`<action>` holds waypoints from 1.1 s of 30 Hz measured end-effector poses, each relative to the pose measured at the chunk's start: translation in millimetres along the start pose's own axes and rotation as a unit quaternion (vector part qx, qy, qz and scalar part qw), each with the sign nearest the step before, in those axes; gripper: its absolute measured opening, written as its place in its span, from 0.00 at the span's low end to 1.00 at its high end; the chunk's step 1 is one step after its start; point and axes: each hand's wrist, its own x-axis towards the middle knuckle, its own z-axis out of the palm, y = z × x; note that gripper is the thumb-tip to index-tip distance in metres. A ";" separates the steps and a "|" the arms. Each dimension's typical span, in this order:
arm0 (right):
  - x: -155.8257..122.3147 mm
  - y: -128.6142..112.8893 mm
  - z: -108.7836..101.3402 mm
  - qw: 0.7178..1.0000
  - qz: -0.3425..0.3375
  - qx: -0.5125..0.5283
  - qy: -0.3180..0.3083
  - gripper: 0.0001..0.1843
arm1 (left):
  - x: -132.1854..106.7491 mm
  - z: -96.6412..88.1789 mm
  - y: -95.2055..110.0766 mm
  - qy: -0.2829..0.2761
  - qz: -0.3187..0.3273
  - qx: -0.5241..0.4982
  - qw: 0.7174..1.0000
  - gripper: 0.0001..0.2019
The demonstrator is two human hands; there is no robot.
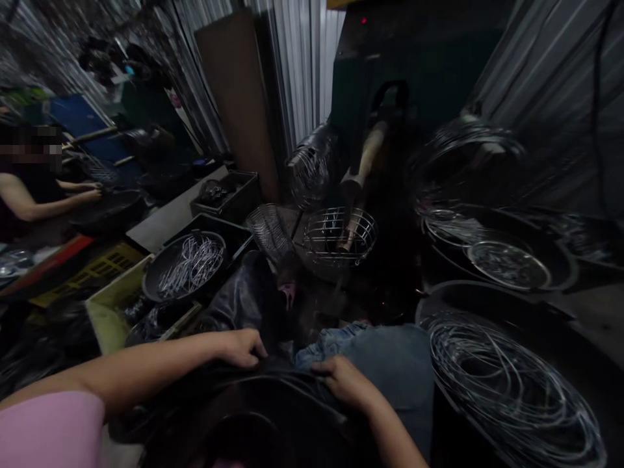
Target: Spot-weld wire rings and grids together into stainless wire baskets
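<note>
My left hand (241,348) rests low in the middle with its fingers curled onto dark fabric (253,390) lying across my lap. My right hand (344,383) lies just to the right of it, fingers bent and pinching the same dark cloth at the edge of blue denim (385,364). A wire basket (338,235) sits on the machine ahead, with a wooden handle (363,162) leaning over it. Both hands are well short of the basket.
A dark tub of wire rings (511,390) stands at right, more tubs of rings (507,260) behind it. At left a black bowl of bent wires (188,263) sits in a crate. Another person's arm (53,201) works at far left. A dark machine (414,78) rises behind.
</note>
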 end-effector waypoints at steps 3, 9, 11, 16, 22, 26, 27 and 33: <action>2.4 6.9 -10.1 0.995 0.003 0.049 0.083 0.20 | 37.5 -40.9 -3.7 0.082 0.023 -0.074 0.994 0.30; 1.8 11.3 -40.3 0.963 0.024 0.086 0.254 0.24 | 164.5 -109.1 9.1 0.244 0.089 -0.255 0.931 0.63; -3.2 4.4 -44.3 0.956 0.047 0.040 0.288 0.24 | 194.5 -111.2 13.5 0.203 0.130 -0.330 0.913 0.67; -8.7 -32.0 -43.1 0.934 0.090 -0.177 0.297 0.27 | 230.2 -97.3 16.4 0.131 0.180 -0.478 0.850 0.64; 3.7 -86.5 -55.3 0.859 0.018 -0.390 0.332 0.19 | 217.9 -99.1 14.9 0.167 0.191 -0.470 0.846 0.58; 12.6 -123.1 -71.0 0.880 -0.055 -0.311 0.354 0.17 | 171.6 -97.9 18.3 0.212 0.237 -0.340 0.885 0.50; 16.2 -130.5 -75.7 0.896 -0.061 -0.264 0.351 0.16 | 158.1 -95.7 20.5 0.220 0.246 -0.301 0.894 0.49; 49.1 -133.4 -107.7 0.975 0.047 0.005 0.215 0.14 | 108.7 -75.3 35.6 0.212 0.269 -0.161 0.926 0.47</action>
